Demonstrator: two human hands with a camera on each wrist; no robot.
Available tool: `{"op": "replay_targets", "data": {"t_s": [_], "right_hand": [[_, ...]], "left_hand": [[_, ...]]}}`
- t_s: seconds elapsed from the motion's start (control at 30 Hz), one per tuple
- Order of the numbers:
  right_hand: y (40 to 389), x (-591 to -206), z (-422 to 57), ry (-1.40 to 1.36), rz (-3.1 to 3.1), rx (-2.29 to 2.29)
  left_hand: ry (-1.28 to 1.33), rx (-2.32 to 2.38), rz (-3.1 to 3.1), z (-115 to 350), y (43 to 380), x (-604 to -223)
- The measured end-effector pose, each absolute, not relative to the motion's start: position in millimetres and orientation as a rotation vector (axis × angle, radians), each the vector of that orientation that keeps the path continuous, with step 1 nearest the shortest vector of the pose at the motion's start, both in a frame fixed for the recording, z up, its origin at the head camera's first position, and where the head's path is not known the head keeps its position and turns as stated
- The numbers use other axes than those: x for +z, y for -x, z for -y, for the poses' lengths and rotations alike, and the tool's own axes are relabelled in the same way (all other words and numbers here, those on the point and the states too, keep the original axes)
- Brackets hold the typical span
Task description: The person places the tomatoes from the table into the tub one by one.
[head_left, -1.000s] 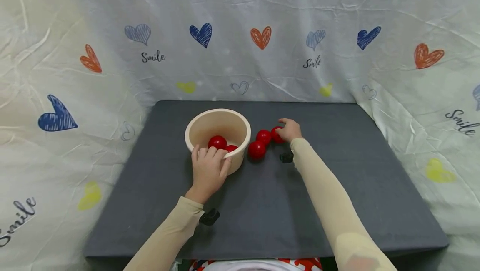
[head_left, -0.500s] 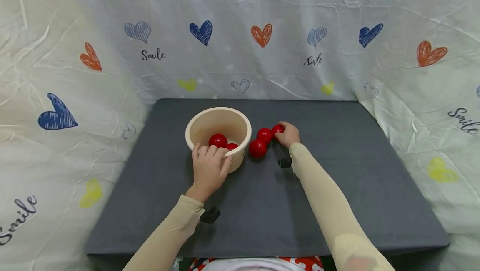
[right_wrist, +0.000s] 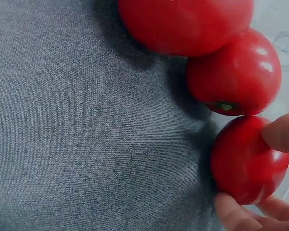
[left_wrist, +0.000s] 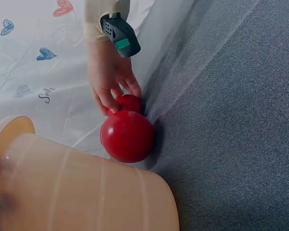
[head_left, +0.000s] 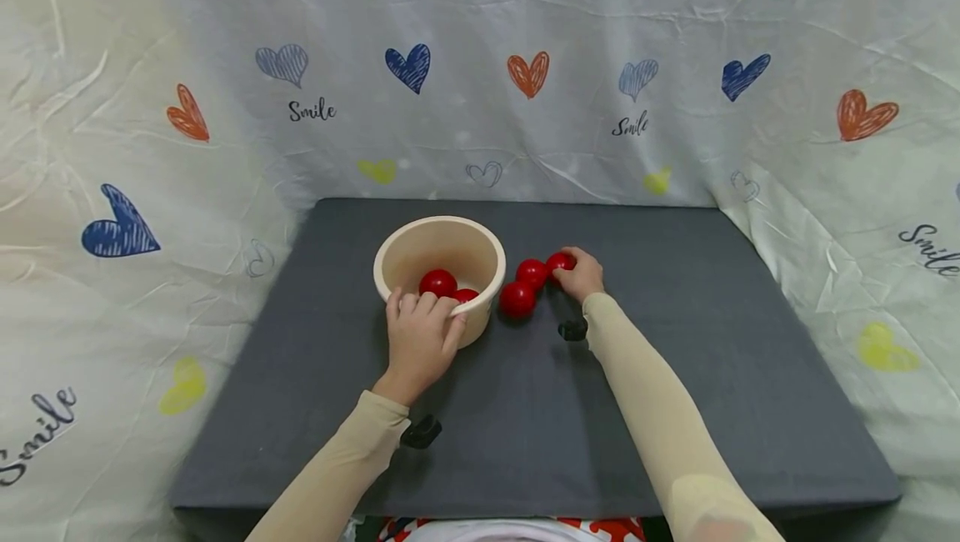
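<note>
A cream plastic bucket stands left of the table's middle, with two red tomatoes visible inside. My left hand grips its near rim, fingers over the edge and thumb outside. To the right of the bucket, three tomatoes form a slanting row on the cloth: a near one, a middle one with a green stem scar, and a far one. My right hand holds the far tomato, its fingers and thumb on opposite sides in the right wrist view. That tomato touches the middle one.
A dark grey cloth covers the table. Behind and at both sides hangs a pale curtain printed with hearts. Each wrist carries a small black camera.
My right hand has closed its fingers round the far tomato, where they were spread over it a second ago. The left hand stays on the bucket rim. The head view has shifted slightly.
</note>
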State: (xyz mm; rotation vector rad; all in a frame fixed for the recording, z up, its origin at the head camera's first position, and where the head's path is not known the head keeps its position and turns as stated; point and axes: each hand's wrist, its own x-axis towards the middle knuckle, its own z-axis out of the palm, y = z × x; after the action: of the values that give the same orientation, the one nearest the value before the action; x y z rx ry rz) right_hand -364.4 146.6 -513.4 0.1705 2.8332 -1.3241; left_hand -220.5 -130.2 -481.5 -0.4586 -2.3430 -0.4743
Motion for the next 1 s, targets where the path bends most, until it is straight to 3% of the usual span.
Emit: {"op": "replay_targets", "data": {"t_s": [0.53, 1.0], "right_hand": [[360.0, -484.1, -161.4, -0.211, -2.789, -1.525], [353.0, -421.2, -137.0, 0.117, -2.741, -1.687]], "left_hand": [[0.464, -0.467, 2.32, 130.0, 220.4, -481.5], [0.463, -0.48, 2.331, 128.5, 221.8, -482.0]]}}
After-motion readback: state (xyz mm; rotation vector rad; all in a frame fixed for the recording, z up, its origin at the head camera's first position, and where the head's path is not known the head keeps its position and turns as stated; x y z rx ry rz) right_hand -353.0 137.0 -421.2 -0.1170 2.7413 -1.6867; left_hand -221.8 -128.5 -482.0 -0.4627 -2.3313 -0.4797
